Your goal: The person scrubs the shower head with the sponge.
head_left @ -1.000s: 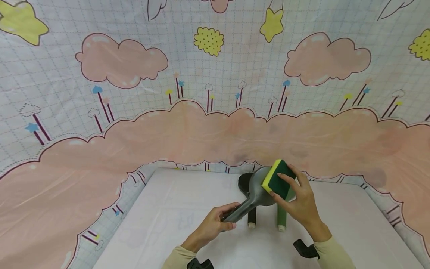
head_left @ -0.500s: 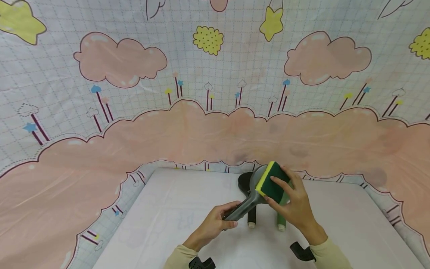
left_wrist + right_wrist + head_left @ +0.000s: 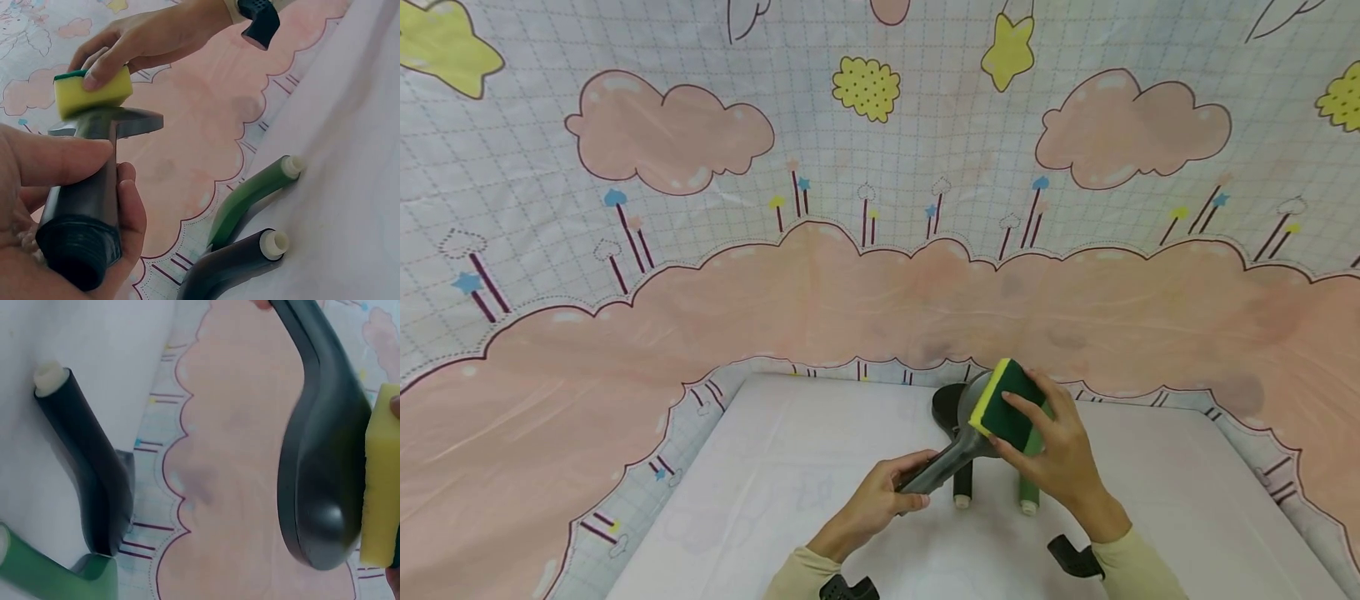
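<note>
My left hand [image 3: 876, 496] grips the handle of a dark grey shower head [image 3: 936, 468], held tilted above the table. Its threaded end faces the camera in the left wrist view. A yellow sponge with a green scouring side [image 3: 1011, 412] is pinched between the thumb and fingers of my right hand [image 3: 1063, 458]. In the right wrist view the sponge's yellow side [image 3: 381, 481] lies against the rounded back of the shower head [image 3: 325, 487]. In the head view, sponge and right hand hide part of that head.
Behind the held one, a black shower head [image 3: 962, 483] and a green shower head [image 3: 1028, 492] rest on the white table [image 3: 790, 467], handles towards me. A patterned cloth [image 3: 880, 304] with clouds and stars hangs beyond the table's far edge.
The right hand and sponge have moved a little left across the shower head, mostly in the first half second. The left hand has stayed almost still.
</note>
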A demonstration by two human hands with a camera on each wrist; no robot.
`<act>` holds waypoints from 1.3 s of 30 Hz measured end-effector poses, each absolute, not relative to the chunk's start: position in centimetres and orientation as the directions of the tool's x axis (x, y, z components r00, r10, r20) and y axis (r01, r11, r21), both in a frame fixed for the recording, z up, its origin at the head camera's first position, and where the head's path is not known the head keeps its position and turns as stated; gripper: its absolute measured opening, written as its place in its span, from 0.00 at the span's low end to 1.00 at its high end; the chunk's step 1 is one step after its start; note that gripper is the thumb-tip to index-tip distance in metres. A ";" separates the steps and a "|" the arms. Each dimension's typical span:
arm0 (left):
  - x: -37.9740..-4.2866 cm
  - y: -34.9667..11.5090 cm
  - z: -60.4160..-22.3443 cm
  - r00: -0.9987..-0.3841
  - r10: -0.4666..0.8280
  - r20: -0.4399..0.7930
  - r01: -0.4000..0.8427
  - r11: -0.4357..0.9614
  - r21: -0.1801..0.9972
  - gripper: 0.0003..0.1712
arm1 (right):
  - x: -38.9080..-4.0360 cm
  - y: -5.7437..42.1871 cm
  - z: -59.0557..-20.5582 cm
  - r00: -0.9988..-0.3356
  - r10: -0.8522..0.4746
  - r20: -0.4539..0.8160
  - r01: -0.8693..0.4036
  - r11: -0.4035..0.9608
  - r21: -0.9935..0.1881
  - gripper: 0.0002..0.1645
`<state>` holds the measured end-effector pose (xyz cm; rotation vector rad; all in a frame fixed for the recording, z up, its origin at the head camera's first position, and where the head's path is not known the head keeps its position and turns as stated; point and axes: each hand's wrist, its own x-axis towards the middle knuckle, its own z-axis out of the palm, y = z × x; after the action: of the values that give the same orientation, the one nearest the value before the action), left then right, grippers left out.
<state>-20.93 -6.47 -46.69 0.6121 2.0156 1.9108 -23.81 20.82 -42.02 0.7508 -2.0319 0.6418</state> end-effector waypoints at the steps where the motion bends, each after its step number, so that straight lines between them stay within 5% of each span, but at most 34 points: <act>1: -20.9 -6.5 -46.7 -0.866 0.496 0.073 0.100 0.029 0.995 0.34 | -24.0 20.9 -42.0 -0.449 -0.262 0.854 -0.711 0.684 -0.164 0.40; 14: -20.7 -6.4 -46.9 -0.868 0.491 0.075 0.108 0.040 0.993 0.34 | -24.3 20.8 -41.6 -0.498 -0.257 0.828 -0.682 0.706 -0.191 0.41; 26: -20.7 -5.9 -46.5 -0.881 0.467 0.073 0.116 0.063 0.991 0.35 | -23.5 19.4 -41.0 -0.457 -0.400 0.794 -0.706 0.707 -0.050 0.39; 39: -20.6 -5.6 -46.7 -0.894 0.439 0.083 0.140 0.100 0.985 0.34 | -24.5 19.5 -40.7 -0.438 -0.350 0.828 -0.676 0.736 -0.047 0.40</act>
<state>-20.57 -5.56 -46.67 0.5793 2.1438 1.8772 -24.53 19.54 -40.68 0.7741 -2.0621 0.4733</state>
